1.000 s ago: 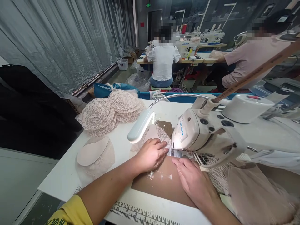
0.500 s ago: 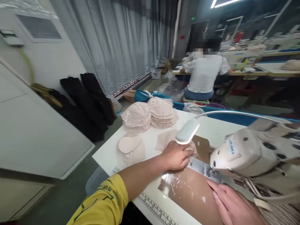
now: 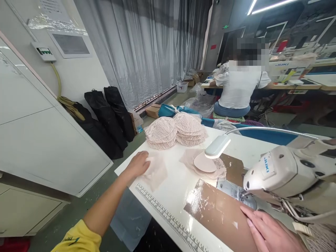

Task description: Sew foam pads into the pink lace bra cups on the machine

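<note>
my L hand [image 3: 137, 165], ctr-left of frame: fingers curled at sheer pc [image 3: 156, 170] on worktop [image 3: 174, 183], can't tell if pinching | my R hand [image 3: 265, 227], lower right: fingers near tog. on brown board [image 3: 219, 213] | pc prob. light, limp, snaggy; I'd take its edge

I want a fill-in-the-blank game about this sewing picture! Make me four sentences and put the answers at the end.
1. The sleeve on the arm of the left hand is coloured ____.
2. The right hand lies on a shiny sheet coloured ____.
3. The lacy cups are stacked side by side in ____ piles.
4. The blue letters on the nearest sewing machine spell ____.

Missing words: yellow; brown; two; JUKI.
</note>
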`<state>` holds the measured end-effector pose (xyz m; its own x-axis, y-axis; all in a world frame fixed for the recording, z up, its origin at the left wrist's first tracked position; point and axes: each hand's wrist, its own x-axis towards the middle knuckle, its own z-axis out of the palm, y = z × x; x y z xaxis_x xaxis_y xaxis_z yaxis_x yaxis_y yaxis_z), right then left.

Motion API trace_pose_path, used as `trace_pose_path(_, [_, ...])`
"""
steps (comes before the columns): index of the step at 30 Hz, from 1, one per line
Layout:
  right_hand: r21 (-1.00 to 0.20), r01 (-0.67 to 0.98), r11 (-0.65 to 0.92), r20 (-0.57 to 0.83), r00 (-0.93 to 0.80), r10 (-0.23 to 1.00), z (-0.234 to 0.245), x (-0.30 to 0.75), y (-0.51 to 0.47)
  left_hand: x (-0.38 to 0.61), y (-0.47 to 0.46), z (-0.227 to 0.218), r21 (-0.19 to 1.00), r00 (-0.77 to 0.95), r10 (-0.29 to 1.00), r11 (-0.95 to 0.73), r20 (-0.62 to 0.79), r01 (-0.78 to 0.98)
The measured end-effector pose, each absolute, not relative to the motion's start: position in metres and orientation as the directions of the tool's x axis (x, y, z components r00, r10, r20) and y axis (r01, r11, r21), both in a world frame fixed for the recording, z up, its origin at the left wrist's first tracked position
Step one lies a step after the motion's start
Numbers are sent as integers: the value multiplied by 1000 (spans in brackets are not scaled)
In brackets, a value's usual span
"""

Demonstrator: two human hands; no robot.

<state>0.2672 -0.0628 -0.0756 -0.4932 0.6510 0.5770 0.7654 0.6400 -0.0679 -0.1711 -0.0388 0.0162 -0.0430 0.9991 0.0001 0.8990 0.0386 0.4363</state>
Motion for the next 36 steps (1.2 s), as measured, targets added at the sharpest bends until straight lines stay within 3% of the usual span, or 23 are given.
trace_pose_path(3, [-90, 792, 603, 567, -457, 685, -69, 263, -65, -152, -58, 12, 587, 138, 989, -77, -60, 806])
trace_pose_path(5, [-145, 817, 558, 548, -403, 733, -61, 260, -70, -122, -64, 15, 744, 332, 937, -143, -111, 653])
trace_pose_path(7, [-253, 834, 491, 507, -318, 801, -49, 257, -78, -86, -63, 19, 926, 595, 792, -115, -132, 359])
trace_pose_path(9, [-382, 821, 425, 478, -218, 851, -37, 254, -86, -50, -55, 18, 965, 716, 688, -90, -118, 245])
trace_pose_path(11, [-495, 731, 469, 473, -226, 852, -27, 251, -92, -17, -44, 12, 940, 729, 672, -150, -129, 305])
trace_pose_path(13, [-556, 620, 554, 415, -370, 831, -21, 249, -95, 10, -32, 4, 891, 733, 669, -248, -128, 381])
trace_pose_path(17, [-454, 670, 587, 256, -533, 807, -20, 244, -95, 37, -12, -7, 789, 724, 685, -398, -85, 469])
trace_pose_path(21, [-426, 714, 556, 253, -496, 831, -22, 240, -94, 37, 1, -7, 732, 659, 749, -406, -77, 547])
trace_pose_path(27, [-410, 763, 500, 294, -408, 864, -24, 240, -94, 38, 8, -3, 738, 682, 721, -394, -120, 547])
trace_pose_path(31, [-382, 795, 471, 329, -359, 873, -28, 243, -92, 51, 9, -2, 750, 729, 678, -434, -93, 500])
trace_pose_path(36, [-339, 829, 444, 342, -331, 879, -31, 243, -90, 60, 15, -4, 703, 683, 730, -479, -13, 526])
